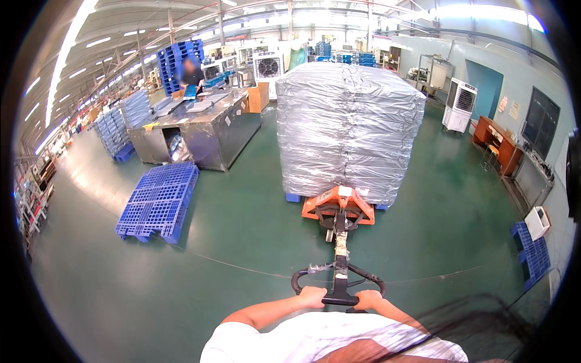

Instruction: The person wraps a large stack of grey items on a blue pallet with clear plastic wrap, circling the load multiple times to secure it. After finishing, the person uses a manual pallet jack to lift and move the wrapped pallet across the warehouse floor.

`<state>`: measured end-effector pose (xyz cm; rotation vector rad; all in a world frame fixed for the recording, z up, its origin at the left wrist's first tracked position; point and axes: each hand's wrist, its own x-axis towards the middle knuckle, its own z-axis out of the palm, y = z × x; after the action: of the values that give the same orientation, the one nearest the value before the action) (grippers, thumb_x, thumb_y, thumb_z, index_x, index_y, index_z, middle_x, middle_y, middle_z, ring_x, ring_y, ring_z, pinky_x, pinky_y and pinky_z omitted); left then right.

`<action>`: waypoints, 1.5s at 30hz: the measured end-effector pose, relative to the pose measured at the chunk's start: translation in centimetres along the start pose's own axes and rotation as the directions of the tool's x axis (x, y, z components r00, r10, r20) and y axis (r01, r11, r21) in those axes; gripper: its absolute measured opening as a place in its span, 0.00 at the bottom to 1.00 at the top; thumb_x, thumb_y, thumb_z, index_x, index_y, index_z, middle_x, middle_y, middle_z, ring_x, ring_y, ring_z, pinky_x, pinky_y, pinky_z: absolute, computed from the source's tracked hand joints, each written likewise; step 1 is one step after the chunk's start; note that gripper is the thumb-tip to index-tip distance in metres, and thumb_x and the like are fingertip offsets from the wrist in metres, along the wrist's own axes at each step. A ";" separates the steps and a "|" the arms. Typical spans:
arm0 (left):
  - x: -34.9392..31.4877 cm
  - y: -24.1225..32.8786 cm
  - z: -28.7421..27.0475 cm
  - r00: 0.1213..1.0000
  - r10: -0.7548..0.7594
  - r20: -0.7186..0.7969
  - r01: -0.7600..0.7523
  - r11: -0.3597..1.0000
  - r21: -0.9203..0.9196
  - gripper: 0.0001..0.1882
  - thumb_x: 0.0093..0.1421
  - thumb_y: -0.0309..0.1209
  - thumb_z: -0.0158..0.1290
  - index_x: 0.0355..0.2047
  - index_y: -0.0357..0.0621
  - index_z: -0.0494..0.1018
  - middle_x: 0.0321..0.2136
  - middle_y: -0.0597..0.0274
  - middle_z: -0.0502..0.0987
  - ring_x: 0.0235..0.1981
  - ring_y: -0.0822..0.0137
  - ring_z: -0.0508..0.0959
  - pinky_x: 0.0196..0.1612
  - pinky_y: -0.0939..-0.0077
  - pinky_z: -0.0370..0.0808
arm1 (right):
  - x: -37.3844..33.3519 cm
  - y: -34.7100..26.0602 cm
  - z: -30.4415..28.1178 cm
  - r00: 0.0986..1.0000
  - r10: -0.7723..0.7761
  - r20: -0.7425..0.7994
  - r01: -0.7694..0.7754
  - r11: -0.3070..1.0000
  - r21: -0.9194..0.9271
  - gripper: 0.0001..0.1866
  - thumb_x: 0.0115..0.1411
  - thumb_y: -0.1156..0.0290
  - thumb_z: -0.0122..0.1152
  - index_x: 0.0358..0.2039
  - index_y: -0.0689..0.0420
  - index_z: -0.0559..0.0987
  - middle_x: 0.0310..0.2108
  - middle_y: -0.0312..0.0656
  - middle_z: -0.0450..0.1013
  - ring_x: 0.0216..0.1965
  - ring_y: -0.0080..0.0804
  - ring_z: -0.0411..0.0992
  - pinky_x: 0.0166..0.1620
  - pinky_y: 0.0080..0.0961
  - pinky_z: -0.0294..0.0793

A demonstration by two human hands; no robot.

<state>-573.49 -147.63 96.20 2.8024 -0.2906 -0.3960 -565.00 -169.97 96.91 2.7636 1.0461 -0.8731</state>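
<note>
Both my arms reach forward to the black loop handle [339,299] of an orange pallet jack [340,202]. My left hand [312,297] is wrapped round the handle's left side, and my right hand [367,299] grips its right side. Tape is wound about the jack's upright bar, which leans toward me. Beyond it stands a tall stack wrapped in silvery plastic film [345,130], resting on a blue pallet [293,198] that shows only at the lower corners. The jack's forks are hidden beneath the load.
An unloaded blue plastic pallet [158,202] lies left on the green floor [242,242]. Behind it, a person [193,77] stands at a metal worktable [209,136]. At right are an air cooler [460,106], a wooden desk [497,145] and another blue pallet [531,257] by the wall.
</note>
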 end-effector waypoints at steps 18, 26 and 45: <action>-24.1 10.1 8.9 0.990 0.051 0.128 -0.046 0.998 -0.042 0.20 0.47 0.41 0.51 0.33 0.37 0.67 0.30 0.46 0.74 0.35 0.49 0.75 0.36 0.56 0.70 | -20.1 -11.9 15.8 1.000 0.011 -0.014 -0.010 0.998 0.069 0.21 0.42 0.53 0.54 0.36 0.49 0.76 0.36 0.43 0.73 0.40 0.40 0.71 0.41 0.34 0.71; -35.1 12.6 17.0 0.986 0.132 0.100 -0.127 0.990 -0.057 0.18 0.48 0.39 0.48 0.34 0.37 0.67 0.29 0.46 0.74 0.33 0.49 0.75 0.34 0.57 0.71 | -30.2 -19.0 24.0 0.999 0.047 -0.025 -0.045 0.995 0.090 0.22 0.40 0.52 0.54 0.35 0.48 0.76 0.33 0.43 0.74 0.38 0.40 0.72 0.39 0.33 0.71; -73.2 32.4 29.6 0.709 -0.159 -0.687 -0.188 0.896 -0.402 0.17 0.47 0.32 0.54 0.37 0.41 0.66 0.39 0.52 0.67 0.43 0.54 0.67 0.46 0.64 0.65 | -58.9 -31.0 39.7 0.995 -0.003 -0.097 0.008 0.998 0.057 0.23 0.35 0.49 0.60 0.29 0.51 0.78 0.29 0.43 0.74 0.35 0.40 0.73 0.39 0.34 0.71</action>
<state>-656.35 -168.29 96.68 2.2607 -0.0268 0.5747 -639.66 -190.75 99.11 2.8787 1.0601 -0.7890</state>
